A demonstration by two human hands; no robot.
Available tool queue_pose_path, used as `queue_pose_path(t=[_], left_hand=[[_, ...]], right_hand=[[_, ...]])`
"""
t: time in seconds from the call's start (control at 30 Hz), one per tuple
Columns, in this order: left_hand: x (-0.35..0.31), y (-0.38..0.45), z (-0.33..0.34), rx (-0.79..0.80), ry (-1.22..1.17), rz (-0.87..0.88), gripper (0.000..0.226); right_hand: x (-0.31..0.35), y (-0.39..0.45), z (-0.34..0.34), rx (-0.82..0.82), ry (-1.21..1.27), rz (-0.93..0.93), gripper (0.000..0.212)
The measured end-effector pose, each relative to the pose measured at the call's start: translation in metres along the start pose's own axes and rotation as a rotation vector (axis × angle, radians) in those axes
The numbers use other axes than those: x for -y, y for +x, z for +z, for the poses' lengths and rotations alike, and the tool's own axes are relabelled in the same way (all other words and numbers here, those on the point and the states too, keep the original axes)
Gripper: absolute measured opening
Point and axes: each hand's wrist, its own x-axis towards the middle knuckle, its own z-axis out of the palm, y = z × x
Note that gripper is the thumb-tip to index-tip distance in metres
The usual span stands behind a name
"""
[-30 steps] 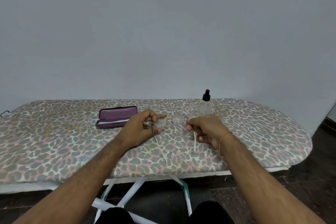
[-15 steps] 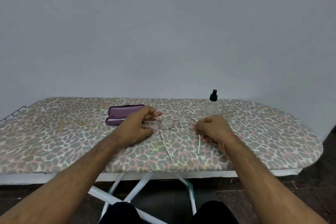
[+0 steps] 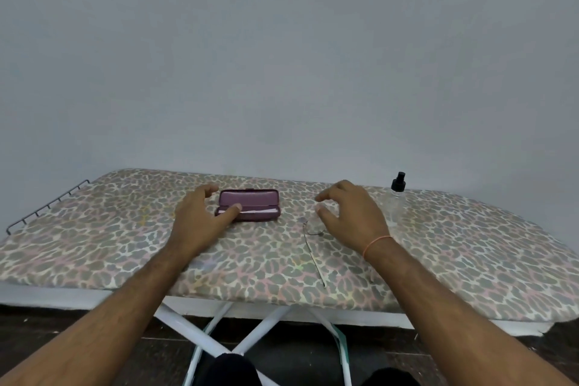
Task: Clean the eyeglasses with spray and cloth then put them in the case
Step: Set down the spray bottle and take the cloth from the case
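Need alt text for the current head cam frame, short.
Seen from above, a person's left hand reaches over an open purple glasses case while the right hand hovers over eyeglasses lying on a leopard-print ironing board. A spray bottle stands at far right.

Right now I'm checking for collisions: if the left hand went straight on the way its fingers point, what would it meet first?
Most likely the purple eyeglass case. The left hand points forward and slightly right, thumb already near the case's open front edge; whether it touches is unclear. The eyeglasses lie off that line.
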Motion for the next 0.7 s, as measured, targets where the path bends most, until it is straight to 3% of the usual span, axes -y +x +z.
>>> queue_pose_path(t=[0.13, 0.4, 0.7], left_hand=[[0.002, 0.005, 0.0, 0.085, -0.016, -0.091, 0.086], [0.006, 0.0, 0.0, 0.09, -0.027, -0.039, 0.061], [0.015, 0.003, 0.004, 0.08, -0.01, 0.072, 0.089]], right_hand=[[0.03, 0.026, 0.016, 0.061, -0.004, -0.041, 0.023], [0.075, 0.07, 0.049, 0.257, -0.036, 0.028, 0.026], [0.099, 0.084, 0.073, 0.38, -0.233, 0.047, 0.034]])
